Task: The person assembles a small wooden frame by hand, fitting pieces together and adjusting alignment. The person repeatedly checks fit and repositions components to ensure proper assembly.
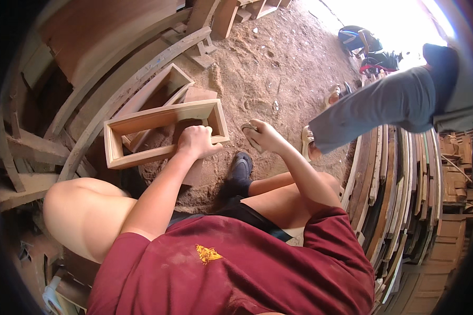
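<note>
My left hand is closed around the near edge of a rectangular wooden frame, close to its right corner. The frame is open through the middle, pale, and tilted above the dusty ground. To its right, apart from it, my right hand is closed on a small folded sheet, beige with a darker edge; it may be sandpaper, but most of it is hidden by the fingers. A second wooden frame lies just beyond the first, together with a short wooden block.
Long curved-looking boards and timber crowd the left. Stacked wooden strips run along the right. Another person's grey trouser leg and sandalled feet stand on the right. Bags sit at the far right on the dusty floor.
</note>
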Motion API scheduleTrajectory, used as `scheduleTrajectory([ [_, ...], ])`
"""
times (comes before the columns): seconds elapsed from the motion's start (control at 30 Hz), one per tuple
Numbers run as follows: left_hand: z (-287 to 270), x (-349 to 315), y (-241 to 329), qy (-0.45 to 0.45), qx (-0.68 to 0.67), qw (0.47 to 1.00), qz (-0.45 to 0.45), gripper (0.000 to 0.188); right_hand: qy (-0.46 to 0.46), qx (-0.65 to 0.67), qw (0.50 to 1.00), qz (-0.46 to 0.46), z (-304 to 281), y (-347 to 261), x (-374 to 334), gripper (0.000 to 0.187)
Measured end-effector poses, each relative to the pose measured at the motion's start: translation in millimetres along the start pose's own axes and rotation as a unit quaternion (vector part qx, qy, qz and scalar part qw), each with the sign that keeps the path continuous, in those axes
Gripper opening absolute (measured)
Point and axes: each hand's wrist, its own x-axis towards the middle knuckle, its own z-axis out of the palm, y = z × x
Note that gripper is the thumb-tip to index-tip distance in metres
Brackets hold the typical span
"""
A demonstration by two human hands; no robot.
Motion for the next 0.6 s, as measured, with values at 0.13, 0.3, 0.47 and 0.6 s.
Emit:
scheduleTrajectory([
  [0.13,1.9,0.4,-2.3,0.002,0.009,1.000,0.000,0.054,-0.007,0.333,0.943,0.028,10.7,13.7,3.1,0.017],
  [0.3,6.4,0.8,-4.0,-0.003,0.025,1.000,0.009,0.058,-0.160,0.623,0.763,0.068,19.3,21.6,5.3,0.028],
  [0.47,5.1,0.5,-5.2,0.001,0.024,1.000,0.005,0.057,-0.219,0.651,0.723,0.076,9.6,14.1,6.2,0.051],
  [0.6,10.3,2.1,-4.4,0.024,0.017,1.000,0.008,0.061,0.029,0.287,0.958,0.001,41.7,13.6,24.2,0.045],
])
